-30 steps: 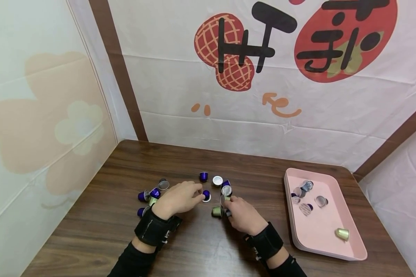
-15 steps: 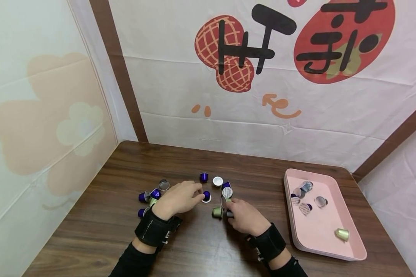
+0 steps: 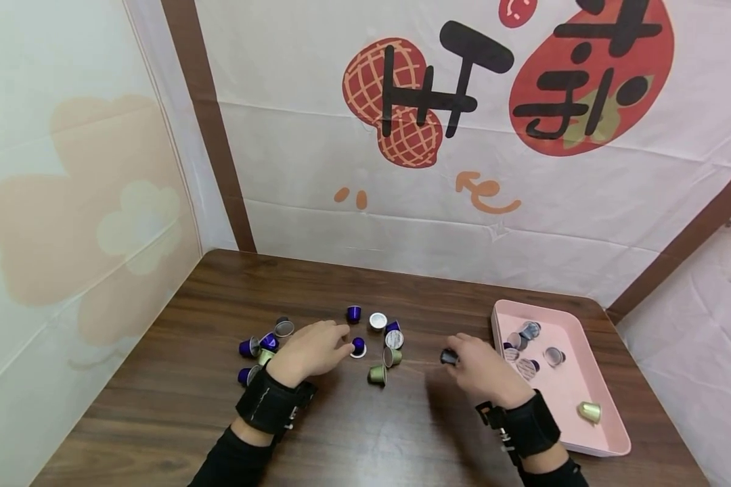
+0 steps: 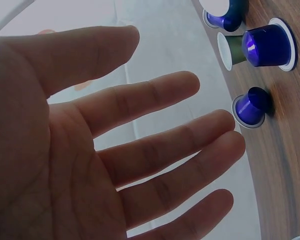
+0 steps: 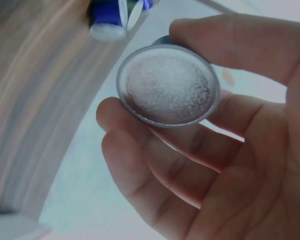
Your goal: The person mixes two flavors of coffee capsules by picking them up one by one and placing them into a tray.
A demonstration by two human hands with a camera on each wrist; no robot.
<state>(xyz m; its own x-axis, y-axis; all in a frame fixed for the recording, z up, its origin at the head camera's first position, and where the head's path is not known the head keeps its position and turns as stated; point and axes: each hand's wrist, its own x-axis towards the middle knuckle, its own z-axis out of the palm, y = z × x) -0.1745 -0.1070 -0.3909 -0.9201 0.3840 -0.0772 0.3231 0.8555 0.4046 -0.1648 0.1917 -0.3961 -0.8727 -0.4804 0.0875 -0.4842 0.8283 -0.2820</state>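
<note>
Between thumb and fingers my right hand (image 3: 487, 370) pinches a dark coffee capsule (image 3: 449, 356), left of the pink tray. Its silvery foil lid faces the camera in the right wrist view. Over the table, my left hand (image 3: 313, 350) has its fingers extended and spread, holding nothing. A blue capsule (image 3: 358, 346) stands lid-down just off those fingertips. Two green capsules, one (image 3: 392, 356) behind the other (image 3: 377, 375), lie between the hands. Farther back are a blue capsule (image 3: 354, 314), a white-lidded one (image 3: 378, 321) and a pale-lidded one (image 3: 394, 338).
Several blue, green and grey capsules cluster left of the left hand, among them a blue one (image 3: 249, 348). The pink tray (image 3: 609, 423) at the right holds several capsules, with a light green one (image 3: 589, 411) near its front. A printed cloth hangs behind the wooden table (image 3: 250, 284).
My right hand has lifted the dark capsule away from the green ones and moved right toward the tray. The left hand has stayed almost in place. The head view has shifted slightly.
</note>
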